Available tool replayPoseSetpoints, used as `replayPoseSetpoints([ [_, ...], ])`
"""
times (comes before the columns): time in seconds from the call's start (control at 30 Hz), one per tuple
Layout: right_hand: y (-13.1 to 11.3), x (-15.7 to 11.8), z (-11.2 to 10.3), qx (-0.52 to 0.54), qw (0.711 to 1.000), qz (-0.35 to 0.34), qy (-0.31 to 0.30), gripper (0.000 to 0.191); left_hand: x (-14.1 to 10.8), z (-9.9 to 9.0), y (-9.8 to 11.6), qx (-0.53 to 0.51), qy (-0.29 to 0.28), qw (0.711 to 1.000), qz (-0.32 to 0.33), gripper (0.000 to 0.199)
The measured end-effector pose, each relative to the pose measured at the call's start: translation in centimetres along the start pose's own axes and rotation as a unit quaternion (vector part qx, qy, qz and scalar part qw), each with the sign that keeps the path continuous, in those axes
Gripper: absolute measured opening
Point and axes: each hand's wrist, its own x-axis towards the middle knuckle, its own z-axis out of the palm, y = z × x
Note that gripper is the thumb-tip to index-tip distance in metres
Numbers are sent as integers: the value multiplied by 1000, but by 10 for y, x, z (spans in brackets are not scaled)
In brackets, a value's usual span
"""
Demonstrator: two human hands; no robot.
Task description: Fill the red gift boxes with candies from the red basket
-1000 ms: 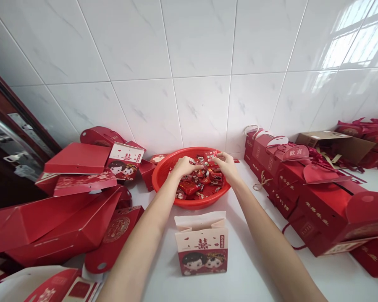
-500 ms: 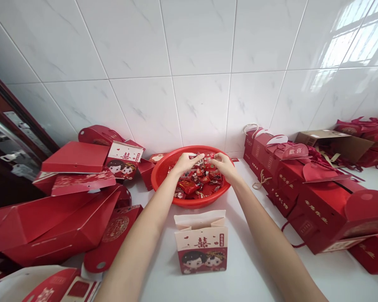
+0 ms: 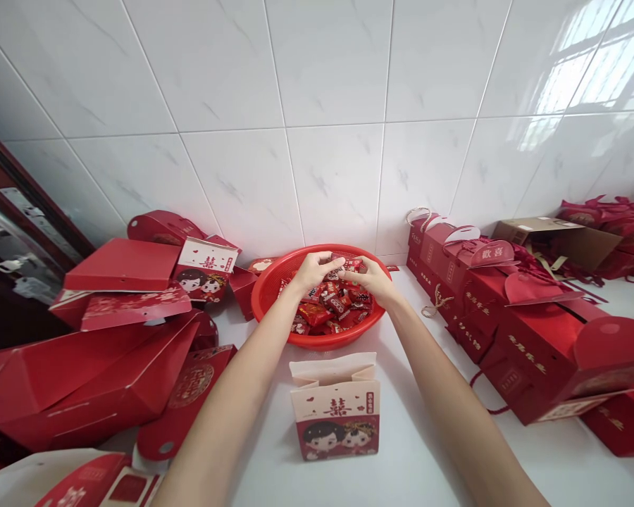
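Observation:
My left hand (image 3: 314, 272) and my right hand (image 3: 374, 277) are over the back of a red plastic basket (image 3: 321, 344). Small wrapped candies (image 3: 334, 303) in red, white and dark wrappers lie in it. The left thumb and fingers are closed on candies. My right fingers curl around a red wrapped candy (image 3: 351, 265) between the two hands. How many pieces each hand has is hidden. In front of the basket a paper gift bag (image 3: 336, 422) with two cartoon figures stands upright, its top open, between my forearms.
Folded red gift boxes (image 3: 121, 265) and a similar cartoon bag (image 3: 203, 270) are piled on the left. Assembled red boxes (image 3: 528, 359) line the right side, with a brown carton (image 3: 565, 239) behind. A tiled wall (image 3: 338, 183) rises behind the white tabletop (image 3: 275, 472).
My hands have drawn slightly closer together above the candies, the right fingers shifting over the red candy. The bag and boxes stay in place; the camera view has shifted slightly.

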Motion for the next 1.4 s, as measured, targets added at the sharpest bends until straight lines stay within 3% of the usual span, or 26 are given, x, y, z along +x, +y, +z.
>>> replayPoseSetpoints([
  [0.1, 0, 0, 1, 21, 1000, -14, 2, 42, -1, 3, 3, -7, 1, 1000, 11, 50],
  [0.33, 4, 2, -1, 76, 996, -18, 35, 48, 5, 4, -8, -67, 14, 997, -32, 42],
  [0.53, 1, 0, -1, 78, 997, 7, 14, 46, 6, 6, -9, -80, 44, 995, -34, 47],
  [0.67, 1, 2, -1, 111, 991, 2, 71, 50, 6, 6, -6, -73, 48, 992, -92, 41],
  [0.73, 3, 5, -2, 125, 986, -12, 113, 49, 2, 5, -2, -53, 9, 989, -138, 38],
  [0.8, 5, 8, -3, 137, 980, -21, 146, 48, -5, 5, 2, -2, -134, 965, -225, 38],
  [0.87, 6, 9, -3, 142, 976, -24, 164, 46, -11, 8, 5, 76, -312, 895, -309, 35],
  [0.93, 6, 9, -2, 143, 975, -24, 167, 43, -16, 13, 6, 154, -410, 828, -351, 38],
  [1.07, 5, 7, 1, 141, 976, -25, 162, 41, -17, 24, -1, 261, -398, 807, -351, 51],
  [1.17, 4, 6, 2, 139, 977, -22, 159, 40, -16, 29, -5, 284, -388, 811, -333, 44],
  [1.3, 4, 6, 1, 136, 978, -23, 158, 40, -15, 27, -7, 283, -365, 837, -294, 26],
  [1.4, 4, 6, 1, 136, 977, -27, 159, 39, -13, 18, -8, 274, -317, 871, -256, 25],
])
